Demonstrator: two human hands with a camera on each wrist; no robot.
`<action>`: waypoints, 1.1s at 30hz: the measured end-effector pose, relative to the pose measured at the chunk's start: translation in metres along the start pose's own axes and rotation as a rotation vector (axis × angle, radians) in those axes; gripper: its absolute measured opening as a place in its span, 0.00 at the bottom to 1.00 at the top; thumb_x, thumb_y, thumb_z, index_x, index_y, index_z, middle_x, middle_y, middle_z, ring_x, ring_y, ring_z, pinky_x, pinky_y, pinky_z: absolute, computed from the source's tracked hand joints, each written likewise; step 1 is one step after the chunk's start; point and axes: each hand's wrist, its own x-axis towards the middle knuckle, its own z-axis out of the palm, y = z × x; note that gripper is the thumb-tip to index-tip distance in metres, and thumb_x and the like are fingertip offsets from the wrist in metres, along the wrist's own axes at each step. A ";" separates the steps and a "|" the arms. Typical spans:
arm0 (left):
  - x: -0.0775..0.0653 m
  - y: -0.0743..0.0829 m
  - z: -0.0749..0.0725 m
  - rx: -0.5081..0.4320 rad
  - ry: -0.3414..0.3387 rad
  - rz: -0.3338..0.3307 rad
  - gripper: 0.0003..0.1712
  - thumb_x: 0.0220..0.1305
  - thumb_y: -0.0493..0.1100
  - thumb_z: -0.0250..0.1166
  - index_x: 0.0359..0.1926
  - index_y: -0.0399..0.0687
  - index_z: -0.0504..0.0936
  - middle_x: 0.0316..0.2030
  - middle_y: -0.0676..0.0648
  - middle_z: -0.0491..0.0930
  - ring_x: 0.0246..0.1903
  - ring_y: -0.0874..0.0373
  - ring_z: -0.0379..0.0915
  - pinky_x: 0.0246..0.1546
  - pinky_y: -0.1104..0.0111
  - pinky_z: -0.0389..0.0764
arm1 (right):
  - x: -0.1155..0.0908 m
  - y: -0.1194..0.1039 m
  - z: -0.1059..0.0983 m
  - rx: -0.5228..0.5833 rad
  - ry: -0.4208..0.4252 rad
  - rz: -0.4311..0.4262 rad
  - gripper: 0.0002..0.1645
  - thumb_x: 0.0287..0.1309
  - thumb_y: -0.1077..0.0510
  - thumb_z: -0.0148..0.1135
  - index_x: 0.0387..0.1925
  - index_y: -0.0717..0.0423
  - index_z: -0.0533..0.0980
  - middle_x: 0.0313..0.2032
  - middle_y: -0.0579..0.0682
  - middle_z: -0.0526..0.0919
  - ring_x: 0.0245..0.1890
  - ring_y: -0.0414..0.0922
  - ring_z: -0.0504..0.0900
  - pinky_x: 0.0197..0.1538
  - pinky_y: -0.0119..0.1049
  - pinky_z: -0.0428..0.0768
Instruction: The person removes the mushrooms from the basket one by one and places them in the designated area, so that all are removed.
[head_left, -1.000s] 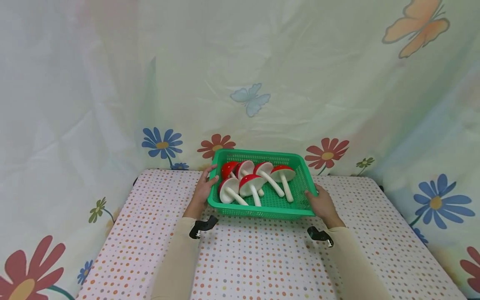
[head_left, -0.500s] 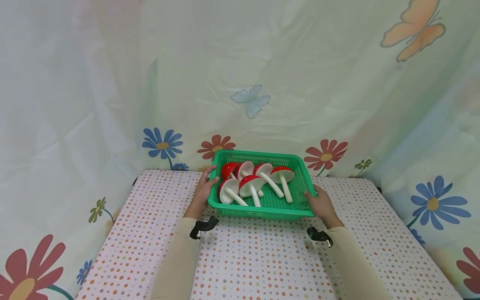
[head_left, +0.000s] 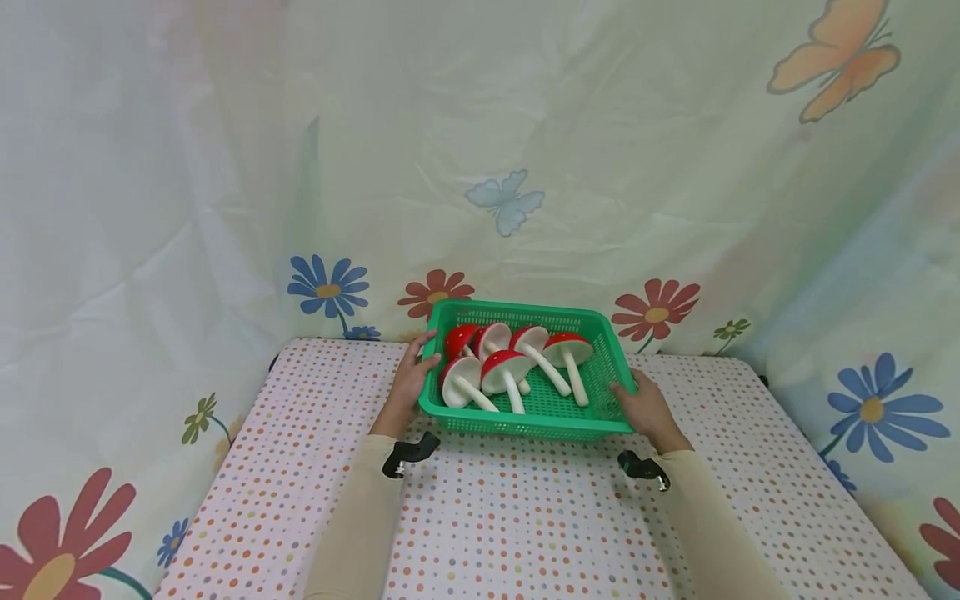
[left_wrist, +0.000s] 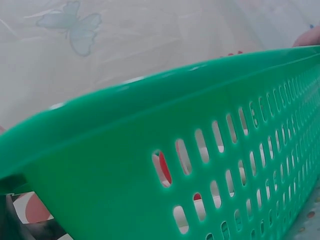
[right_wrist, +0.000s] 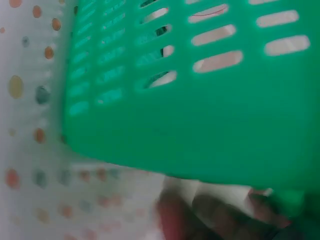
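Note:
A green plastic basket [head_left: 570, 423] with slotted walls spans the space between my two hands in the head view. Several toy mushrooms [head_left: 504, 367] with red caps and white stems lie inside, mostly toward its left. My left hand [head_left: 407, 385] grips the left end, thumb at the rim and fingers along the outside. At the near right corner my right hand [head_left: 648, 410] holds the rim with the thumb on top. In the right wrist view, blurred fingers [right_wrist: 215, 215] show beside the basket wall [right_wrist: 190, 130]. The left wrist view is mostly filled by the slotted side [left_wrist: 120, 165].
The basket is over the far part of a table [head_left: 495, 517] covered in a dotted cloth. Behind it hangs a backdrop [head_left: 600, 208] printed with flowers and butterflies. Black wrist mounts [head_left: 411, 452] sit on both beige sleeves [head_left: 356, 517].

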 end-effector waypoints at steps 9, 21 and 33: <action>0.003 -0.004 -0.001 -0.015 -0.010 0.037 0.26 0.74 0.41 0.54 0.70 0.62 0.68 0.67 0.39 0.67 0.64 0.43 0.67 0.63 0.47 0.71 | 0.001 -0.069 -0.008 -0.071 0.019 -0.296 0.35 0.72 0.50 0.53 0.74 0.58 0.58 0.66 0.66 0.70 0.65 0.66 0.69 0.61 0.65 0.70; 0.006 -0.004 -0.002 0.007 -0.048 0.051 0.28 0.75 0.41 0.54 0.73 0.57 0.64 0.73 0.43 0.56 0.66 0.42 0.64 0.63 0.48 0.70 | 0.070 -0.083 0.036 0.237 -0.353 -0.457 0.27 0.63 0.64 0.63 0.63 0.62 0.71 0.62 0.65 0.74 0.59 0.62 0.76 0.55 0.54 0.80; 0.008 -0.007 -0.003 0.032 -0.017 0.066 0.27 0.74 0.42 0.55 0.71 0.61 0.68 0.73 0.45 0.59 0.66 0.42 0.64 0.65 0.45 0.68 | 0.085 -0.082 0.057 0.266 -0.451 -0.456 0.24 0.60 0.68 0.63 0.59 0.65 0.73 0.61 0.64 0.67 0.57 0.63 0.75 0.50 0.46 0.82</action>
